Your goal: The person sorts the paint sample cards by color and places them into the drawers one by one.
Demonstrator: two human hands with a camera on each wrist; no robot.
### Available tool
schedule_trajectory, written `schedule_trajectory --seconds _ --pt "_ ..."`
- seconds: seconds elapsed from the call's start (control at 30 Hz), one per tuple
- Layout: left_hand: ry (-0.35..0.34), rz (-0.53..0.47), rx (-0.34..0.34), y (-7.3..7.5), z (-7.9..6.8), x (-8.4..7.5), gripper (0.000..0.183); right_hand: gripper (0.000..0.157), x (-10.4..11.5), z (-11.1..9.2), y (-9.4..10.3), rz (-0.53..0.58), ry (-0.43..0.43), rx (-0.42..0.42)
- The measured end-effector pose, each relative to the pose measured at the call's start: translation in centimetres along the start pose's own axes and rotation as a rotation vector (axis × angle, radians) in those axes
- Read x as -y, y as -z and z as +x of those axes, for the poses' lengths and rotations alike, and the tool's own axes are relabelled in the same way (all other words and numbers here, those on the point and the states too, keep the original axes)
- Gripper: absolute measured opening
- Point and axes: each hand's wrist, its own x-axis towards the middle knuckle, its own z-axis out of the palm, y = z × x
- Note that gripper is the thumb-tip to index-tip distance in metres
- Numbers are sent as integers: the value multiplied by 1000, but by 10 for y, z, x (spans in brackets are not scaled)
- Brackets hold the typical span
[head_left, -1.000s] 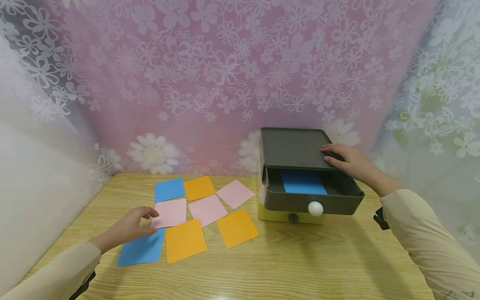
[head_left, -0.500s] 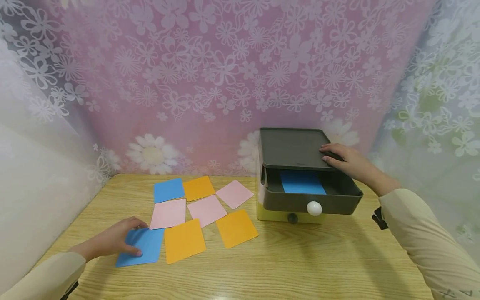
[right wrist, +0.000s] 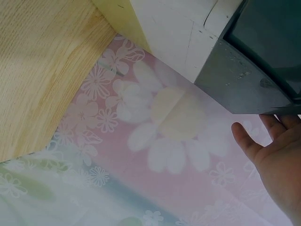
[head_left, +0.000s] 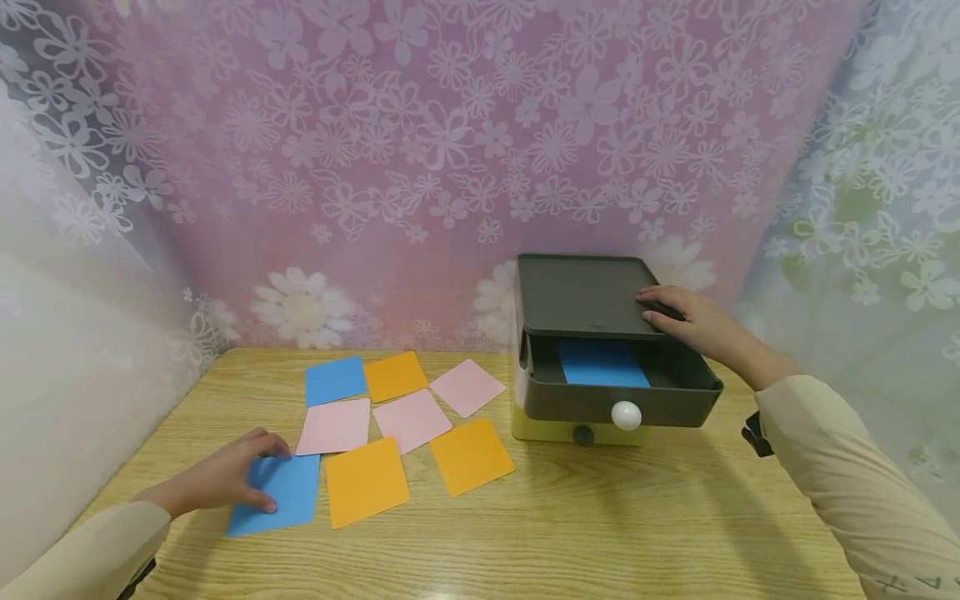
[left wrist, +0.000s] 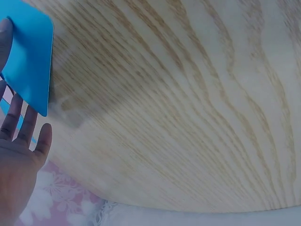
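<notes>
At the left front of the table, my left hand (head_left: 232,477) pinches a blue square card (head_left: 294,490); its thumb is on top and its fingers at the far edge. The left wrist view shows the thumb on this blue card (left wrist: 33,61), with the other fingers spread at its edge. My right hand (head_left: 693,321) rests on the right edge of the dark lid (head_left: 588,292) of a small drawer box. The upper drawer (head_left: 577,404) is pulled out, and a blue card (head_left: 603,365) lies inside. In the right wrist view, fingertips touch the box's dark edge (right wrist: 230,80).
Pink cards (head_left: 335,426), orange cards (head_left: 367,482) and another blue card (head_left: 335,380) lie flat right of and behind the left hand. A white knob (head_left: 626,415) sticks out from the drawer front. Flowered cloth (head_left: 420,167) stands close behind the wooden table (head_left: 480,550).
My left hand has moved left and toward the front, from over the pink card onto the blue card, and has taken hold of it. The right hand stays on the lid.
</notes>
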Motion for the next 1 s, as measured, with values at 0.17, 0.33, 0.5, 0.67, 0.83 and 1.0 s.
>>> schedule_trajectory --seconds 0.17,0.33,0.5,0.67,0.83,1.0 --pt "-5 -12 13 6 1 5 53 45 0 -1 0 7 2 -3" --pt "4 -43 60 14 -1 11 41 45 0 -1 0 15 -1 2" --pt "2 -123 111 24 -2 12 30 46 0 0 1 24 0 13" --pt "-4 -202 163 36 -3 10 23 46 0 0 1 22 2 10" --pt "15 -260 227 51 2 3 23 44 0 -1 0 7 11 -4" --pt "23 -286 242 69 13 -9 25 45 0 -1 0 8 8 -4"
